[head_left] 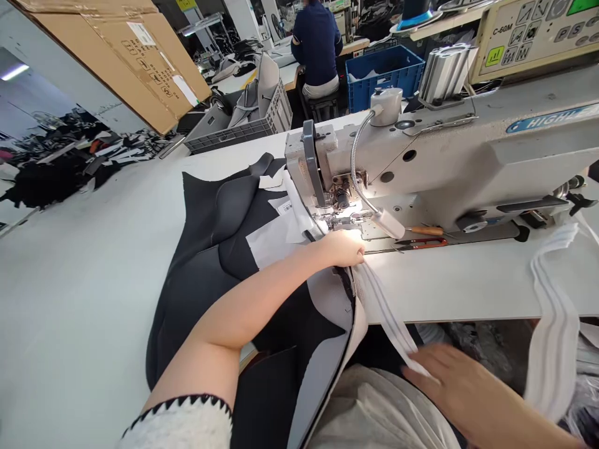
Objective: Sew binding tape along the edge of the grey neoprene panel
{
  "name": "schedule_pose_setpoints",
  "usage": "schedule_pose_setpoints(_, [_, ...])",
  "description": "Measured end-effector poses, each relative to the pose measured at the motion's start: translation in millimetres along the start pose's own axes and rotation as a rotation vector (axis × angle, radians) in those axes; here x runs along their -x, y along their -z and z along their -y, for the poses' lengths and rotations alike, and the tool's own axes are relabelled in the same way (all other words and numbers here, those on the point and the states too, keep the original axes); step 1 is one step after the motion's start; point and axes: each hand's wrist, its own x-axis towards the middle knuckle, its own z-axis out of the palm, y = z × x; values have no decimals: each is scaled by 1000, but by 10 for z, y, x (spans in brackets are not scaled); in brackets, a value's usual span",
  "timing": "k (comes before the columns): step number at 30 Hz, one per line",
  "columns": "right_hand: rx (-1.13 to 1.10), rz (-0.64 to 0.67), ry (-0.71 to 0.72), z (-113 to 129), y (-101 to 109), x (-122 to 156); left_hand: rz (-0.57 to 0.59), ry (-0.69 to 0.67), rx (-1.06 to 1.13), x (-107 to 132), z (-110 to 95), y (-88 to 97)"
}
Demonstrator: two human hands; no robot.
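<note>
My left hand [344, 247] is at the needle area of the sewing machine [435, 149], its fingers curled closed over the cloth edge and the top of a white striped strip [386, 305]. What lies under those fingers is partly hidden. Lower down, my right hand [449, 383], slightly blurred, grips the same strip, which runs slanting between both hands. A large black padded fabric piece [196, 274] with a grey backing spreads left of the machine and hangs over the table edge towards my lap. White labels [283, 206] lie on it beside the presser foot.
Thread snips [423, 243] and a wooden-handled tool [425, 231] lie on the machine bed. Another white strip [552, 318] hangs at the right. Behind are a grey crate [238, 131], a cardboard box [126, 56], a blue crate [384, 75] and a seated person [317, 43].
</note>
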Motion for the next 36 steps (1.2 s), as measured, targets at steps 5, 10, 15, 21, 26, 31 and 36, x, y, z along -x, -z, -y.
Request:
schedule_pose_setpoints(5, [75, 43, 204, -654, -290, -983, -304, 299, 129, 258, 35, -131])
schedule_pose_setpoints(10, [-31, 57, 228, -1048, -507, -1636, -327, 381, 199, 430, 289, -247])
schedule_pose_setpoints(15, [42, -11, 156, -1044, -641, -1876, -280, 212, 214, 438, 509, -295])
schedule_pose_setpoints(21, [40, 21, 165, -1164, -723, -2070, -207, 212, 315, 370, 707, -316])
schedule_pose_setpoints(26, [117, -6, 85, -1122, -733, -2043, -126, -30, 435, 346, 988, -349])
schedule_pose_setpoints(31, [144, 57, 24, -1015, -667, -2061, -141, -124, 655, 361, 1110, -380])
schedule_pose_setpoints(36, [101, 40, 5, -1009, -667, -2093, -182, -58, 574, 362, 1038, -402])
